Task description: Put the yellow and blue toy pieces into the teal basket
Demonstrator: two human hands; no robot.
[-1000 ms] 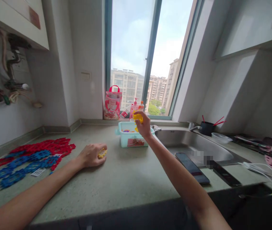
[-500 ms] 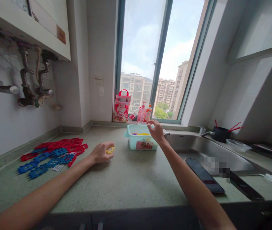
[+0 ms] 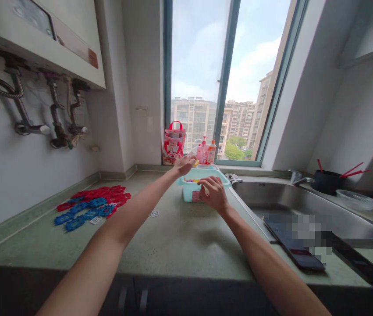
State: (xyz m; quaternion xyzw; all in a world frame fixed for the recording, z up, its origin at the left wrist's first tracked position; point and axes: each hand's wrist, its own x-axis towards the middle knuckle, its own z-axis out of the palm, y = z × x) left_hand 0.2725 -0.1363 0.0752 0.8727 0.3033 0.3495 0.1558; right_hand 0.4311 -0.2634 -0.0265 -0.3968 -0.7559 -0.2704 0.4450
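A small teal plastic tub (image 3: 189,191) stands on the grey-green counter beside the sink, with coloured pieces inside. My left hand (image 3: 185,165) reaches over the tub's far left rim, fingers curled around a small yellow piece. My right hand (image 3: 213,193) rests against the tub's near right side, fingers bent on its wall. A small white tag (image 3: 154,213) lies on the counter left of the tub.
Red and blue plastic lattice pieces (image 3: 91,204) lie spread at the left by the wall. A steel sink (image 3: 304,208) lies to the right, with a dark phone (image 3: 293,248) on its edge. A red bag (image 3: 174,147) and pink bottles (image 3: 206,152) stand on the window sill.
My left hand left the counter and moved right and forward to the tub with the yellow piece. My right hand came down from above the tub to its near side.
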